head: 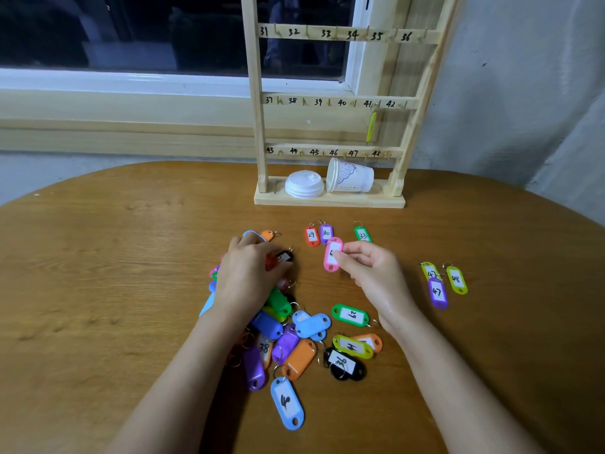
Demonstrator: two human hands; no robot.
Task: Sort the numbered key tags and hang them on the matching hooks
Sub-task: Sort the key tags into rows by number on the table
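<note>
Right grip (370,270) pinches pink tag (333,249); left grip (245,276) buried in tag pile (294,342), hold unclear; cup (352,176), lids (304,185) on rack base (327,201).

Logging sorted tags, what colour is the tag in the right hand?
Pink plastic key tag, pinched by the right hand; head view.

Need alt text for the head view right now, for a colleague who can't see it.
The right hand pinches a pink key tag over the wooden table while the left hand lies on a pile of coloured tags. Behind stands a numbered hook rack, one yellow-green tag hanging by hook 41.
</note>
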